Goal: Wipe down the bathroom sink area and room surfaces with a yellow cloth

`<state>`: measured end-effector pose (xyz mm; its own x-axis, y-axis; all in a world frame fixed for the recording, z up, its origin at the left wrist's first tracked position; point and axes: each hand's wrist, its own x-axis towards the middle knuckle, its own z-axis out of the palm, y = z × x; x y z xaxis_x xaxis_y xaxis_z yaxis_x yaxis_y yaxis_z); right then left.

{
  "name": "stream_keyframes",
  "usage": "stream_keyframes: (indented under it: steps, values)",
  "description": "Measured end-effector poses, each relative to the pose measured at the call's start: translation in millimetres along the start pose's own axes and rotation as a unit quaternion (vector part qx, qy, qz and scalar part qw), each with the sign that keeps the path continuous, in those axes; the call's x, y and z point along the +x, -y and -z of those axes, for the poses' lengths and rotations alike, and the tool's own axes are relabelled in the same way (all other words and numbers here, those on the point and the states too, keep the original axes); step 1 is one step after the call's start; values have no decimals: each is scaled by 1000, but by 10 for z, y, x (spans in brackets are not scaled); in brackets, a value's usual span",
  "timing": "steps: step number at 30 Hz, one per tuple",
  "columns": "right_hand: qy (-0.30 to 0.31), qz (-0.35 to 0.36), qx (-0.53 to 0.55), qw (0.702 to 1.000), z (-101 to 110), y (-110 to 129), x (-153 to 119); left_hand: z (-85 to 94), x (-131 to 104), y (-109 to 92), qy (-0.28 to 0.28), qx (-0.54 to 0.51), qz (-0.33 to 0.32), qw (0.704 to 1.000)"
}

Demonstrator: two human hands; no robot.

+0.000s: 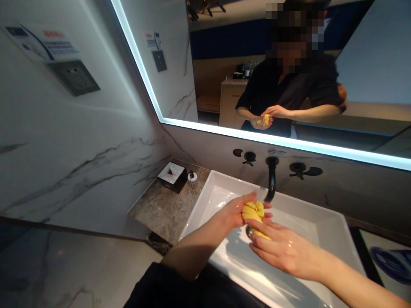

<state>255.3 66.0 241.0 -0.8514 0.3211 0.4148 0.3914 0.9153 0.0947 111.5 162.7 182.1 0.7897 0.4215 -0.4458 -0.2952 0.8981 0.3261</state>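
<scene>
A crumpled yellow cloth [252,213] is bunched between my two hands over the white sink [324,248]. My left hand [235,212] cups it from below and the left side, palm turned up, with fingertips showing past its right edge. From the right, my right hand [285,248] lies over the lower part of the cloth, its fingers closed against it. Just beyond the cloth hangs the black faucet spout [272,182]. Below the hands, the metal drain [249,231] is partly hidden by the right fingers.
A tissue box [172,175] and a small white bottle [192,179] stand on the stone counter [160,209] at left. Black tap handles [249,157] flank the spout under the lit mirror [212,98]. A dark-edged tray [362,252] with a blue item [390,263] lies at right.
</scene>
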Motion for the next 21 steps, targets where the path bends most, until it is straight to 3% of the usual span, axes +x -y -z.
stream_keyframes:
  steps: [3,5,7,8,9,11,12,13,14,15,16,18,19,21]
  values:
    - [-3,11,14,1000,102,-95,-45,-28,-40,14,35,-17,-36,999]
    - [-49,-8,23,999,68,-110,-71,-125,-69,38,13,-93,-98,991]
    - [-162,-80,70,981,-78,-62,-67,-271,-86,65,-45,-159,-185,969]
    - [-245,-151,110,952,-187,-18,-50,-352,-94,76,-68,-164,-243,954]
    - [-338,-236,157,898,-311,33,-23,-432,-104,84,-83,-143,-306,937]
    - [-510,-395,252,722,-561,122,46,-569,-132,92,-96,-34,-439,893]
    - [-565,-448,294,627,-664,145,80,-617,-146,92,-100,34,-494,863]
    - [-596,-481,329,553,-740,147,107,-649,-156,90,-102,97,-533,835]
    - [-606,-496,358,508,-785,129,124,-663,-158,85,-105,147,-553,814]
    - [-602,-507,376,489,-797,94,129,-659,-149,77,-105,174,-556,806]
    - [-590,-516,381,490,-780,47,120,-638,-127,67,-103,175,-545,814]
    - [-556,-522,356,540,-681,-51,72,-561,-50,40,-105,115,-488,859]
    - [-534,-512,332,585,-615,-91,40,-510,-3,24,-113,72,-453,882]
    - [-456,-451,273,717,-486,-140,-28,-401,81,-5,-142,-1,-366,920]
